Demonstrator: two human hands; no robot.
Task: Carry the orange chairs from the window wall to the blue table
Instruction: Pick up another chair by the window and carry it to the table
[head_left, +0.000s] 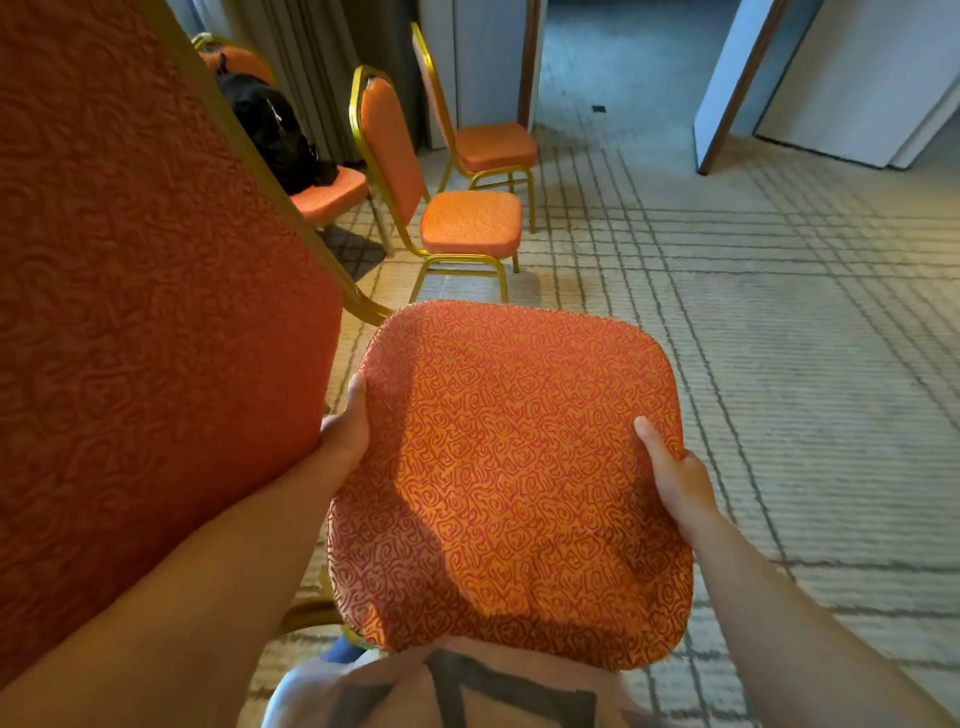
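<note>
Chairs are still waiting: three more orange ones (470, 221) are standing beyond the carried chair (509, 467), one bearing a black bag (275, 130), and no blue table is showing, so much carrying seems left. Left hand (345, 431) and right hand (675, 478) are gripping opposite edges of its seat, thumbs on top, arms reaching forward, backrest rising to its left.

The held chair's seat (509, 478) lies between both hands, its backrest (145, 312) at left. Beyond, three chairs stand in a row; a backpack (275, 130) sits on the leftmost.
</note>
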